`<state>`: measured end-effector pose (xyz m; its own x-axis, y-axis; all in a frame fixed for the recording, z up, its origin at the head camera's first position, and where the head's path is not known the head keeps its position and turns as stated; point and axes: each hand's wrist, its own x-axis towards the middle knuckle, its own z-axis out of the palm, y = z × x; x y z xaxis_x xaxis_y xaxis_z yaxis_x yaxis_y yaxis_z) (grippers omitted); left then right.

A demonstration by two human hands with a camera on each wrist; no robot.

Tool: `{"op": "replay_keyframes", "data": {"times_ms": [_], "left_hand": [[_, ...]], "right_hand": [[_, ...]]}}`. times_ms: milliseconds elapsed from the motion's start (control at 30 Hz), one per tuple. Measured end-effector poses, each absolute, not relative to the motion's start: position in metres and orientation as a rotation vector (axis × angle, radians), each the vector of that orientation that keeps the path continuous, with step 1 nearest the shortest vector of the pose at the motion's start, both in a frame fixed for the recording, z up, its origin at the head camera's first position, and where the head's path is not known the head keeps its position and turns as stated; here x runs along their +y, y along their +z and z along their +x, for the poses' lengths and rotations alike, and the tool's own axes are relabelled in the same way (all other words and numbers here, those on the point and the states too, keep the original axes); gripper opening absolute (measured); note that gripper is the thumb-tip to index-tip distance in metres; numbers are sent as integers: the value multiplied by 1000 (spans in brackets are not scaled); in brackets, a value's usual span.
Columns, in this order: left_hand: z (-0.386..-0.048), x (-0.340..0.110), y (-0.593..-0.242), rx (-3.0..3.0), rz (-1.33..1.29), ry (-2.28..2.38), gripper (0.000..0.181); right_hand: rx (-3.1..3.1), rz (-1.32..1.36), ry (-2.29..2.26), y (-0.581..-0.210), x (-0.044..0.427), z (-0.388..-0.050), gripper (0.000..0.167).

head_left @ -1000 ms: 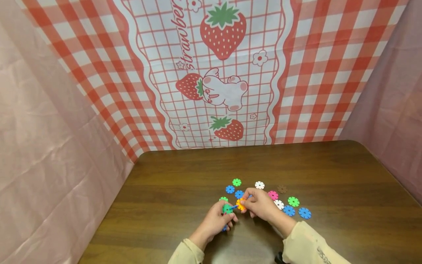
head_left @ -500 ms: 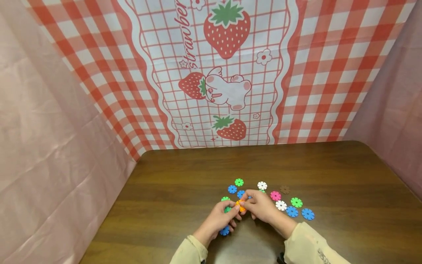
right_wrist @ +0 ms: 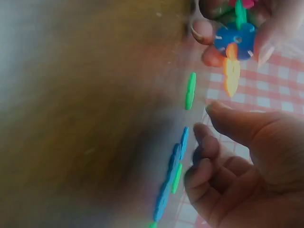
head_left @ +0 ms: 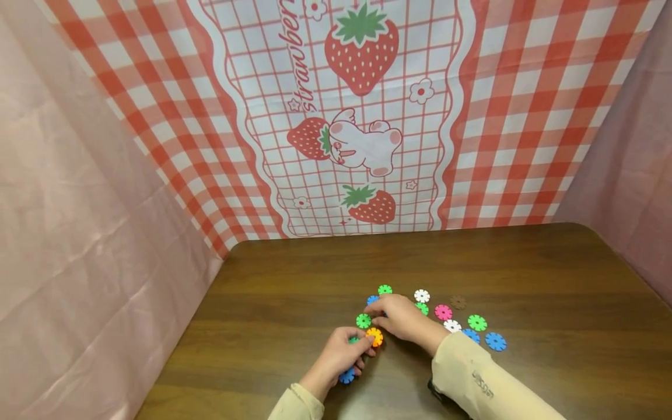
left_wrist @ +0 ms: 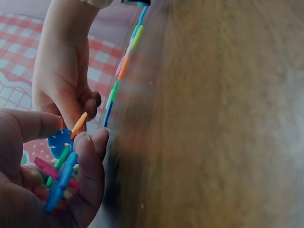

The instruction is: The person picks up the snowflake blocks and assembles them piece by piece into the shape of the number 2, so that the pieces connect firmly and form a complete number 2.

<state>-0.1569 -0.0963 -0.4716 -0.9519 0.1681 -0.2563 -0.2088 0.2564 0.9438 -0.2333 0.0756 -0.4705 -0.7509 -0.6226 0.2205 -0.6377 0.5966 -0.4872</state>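
My left hand [head_left: 340,357] pinches a joined string of notched plastic connector discs. An orange disc [head_left: 375,337] sits at its far end, slotted into a blue disc [left_wrist: 59,144]. Nearer the palm come a green disc [left_wrist: 58,165], a pink disc [left_wrist: 44,167] and another blue disc [left_wrist: 62,182], partly hidden by fingers. Beyond that string, my right hand [head_left: 401,316] hovers over the loose discs, thumb and fingers apart with nothing between them. A loose green disc [head_left: 363,321] lies just left of its fingertips, and a blue disc [head_left: 372,300] shows past them.
More loose discs lie flat on the brown wooden table [head_left: 283,291]: a white disc [head_left: 422,296], a pink-red disc [head_left: 443,312], a brown disc [head_left: 458,301] and a blue disc [head_left: 496,342] at the right. Behind the table hangs a checked strawberry cloth [head_left: 367,128].
The right hand has let go of the orange disc and moved up and away over the loose discs. The left hand, keeping the joined discs, has come slightly nearer the body.
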Motion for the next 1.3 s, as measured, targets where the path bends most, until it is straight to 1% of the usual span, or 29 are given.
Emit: {"op": "replay_keyframes", "data": {"times_ms": [67,167,333,400,500,567,633,700,833,967,1133,1300], "left_hand": [[-156,-96,-473,2222,-38,1747,17],[-154,-96,-476,2217,-43,1758,16],[-154,-94,-479,2212,-27,1789,15],[-154,-94,-479,2206,-23,1799,14],[-155,-93,-478,2195,-28,1822,13],[-157,-93,-477,2176,-30,1857,12],[-158,-92,-477,2159,-29,1890,13],[-159,-92,-477,2136,-20,1923,14],[-163,-90,-478,2094,42,1981,26],[-166,-89,-480,2037,109,2043,34],[-169,-84,-478,1953,126,2116,33],[-169,-76,-473,1891,128,2144,32]], "right_hand": [[-2821,1158,806,-471,72,-236,25],[-2823,1252,742,-472,68,-238,29],[-2780,1302,731,-473,67,-240,17],[-2790,1266,744,-474,68,-241,18],[-2807,1168,771,-475,73,-241,28],[-2818,1074,796,-474,77,-240,31],[-2806,988,855,-473,83,-239,29],[-2797,927,963,-473,90,-235,22],[-2790,835,1234,-471,104,-225,13],[-2777,770,1395,-469,117,-215,11],[-2747,800,1433,-467,127,-203,10],[-2727,797,1472,-467,132,-194,13]]}}
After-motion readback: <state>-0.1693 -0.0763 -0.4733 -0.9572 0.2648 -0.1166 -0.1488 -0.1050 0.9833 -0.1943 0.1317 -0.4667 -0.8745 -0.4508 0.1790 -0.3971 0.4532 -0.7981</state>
